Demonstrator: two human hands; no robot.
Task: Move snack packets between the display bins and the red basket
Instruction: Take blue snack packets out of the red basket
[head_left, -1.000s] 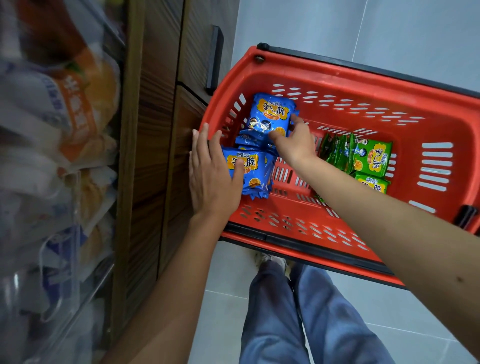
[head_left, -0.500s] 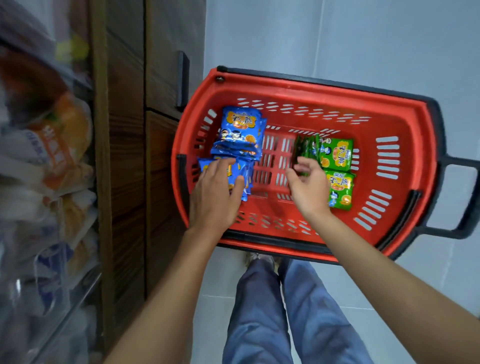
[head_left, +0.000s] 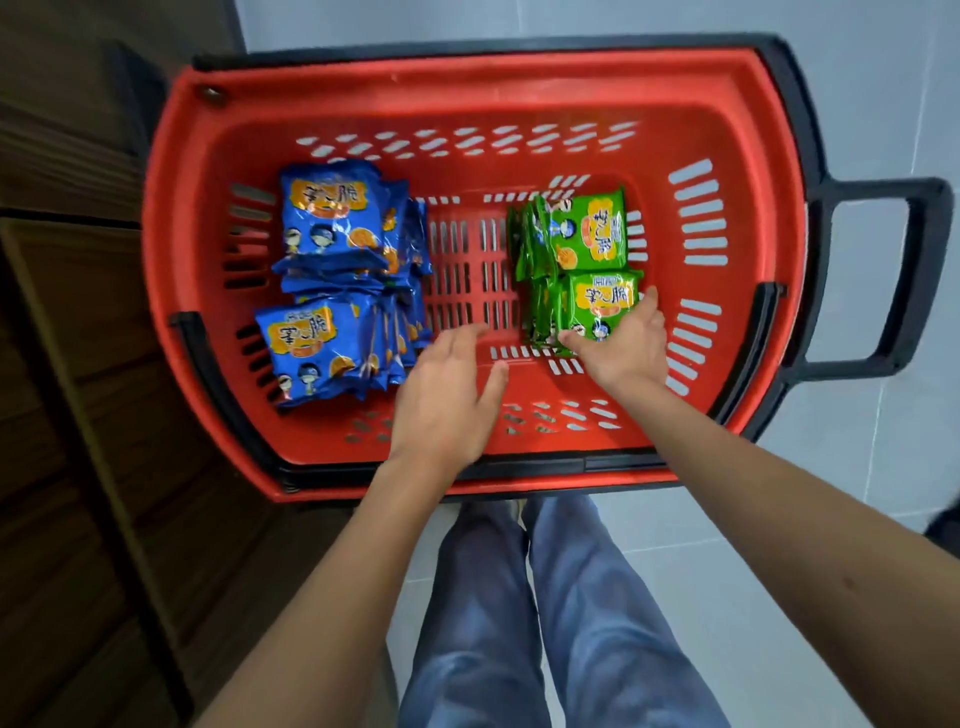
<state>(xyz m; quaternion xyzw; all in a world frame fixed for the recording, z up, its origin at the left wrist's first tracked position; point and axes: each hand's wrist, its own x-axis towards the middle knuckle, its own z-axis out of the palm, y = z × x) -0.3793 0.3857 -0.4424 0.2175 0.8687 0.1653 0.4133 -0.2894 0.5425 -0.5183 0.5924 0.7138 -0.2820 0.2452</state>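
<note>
The red basket (head_left: 467, 78) lies below me on the floor. Two piles of blue snack packets (head_left: 332, 223) fill its left side, one behind the other. On its right side are two piles of green snack packets (head_left: 587, 228). My right hand (head_left: 628, 348) clasps the near end of the near green pile (head_left: 600, 299), thumb on its left, fingers up its right side. My left hand (head_left: 447, 400) hovers over the basket's bare middle, fingers relaxed and holding nothing, just right of the near blue pile (head_left: 311, 348).
The basket's black handle (head_left: 924, 270) sticks out to the right. A dark wooden cabinet (head_left: 78, 364) stands close against the basket's left side. My legs in jeans (head_left: 519, 623) are right behind the basket, on the pale tiled floor (head_left: 857, 519).
My left hand has come off the near blue pile and moved right, over the basket's middle. My right hand has gone from the far blue pile across to the near green pile. The view has swung right.
</note>
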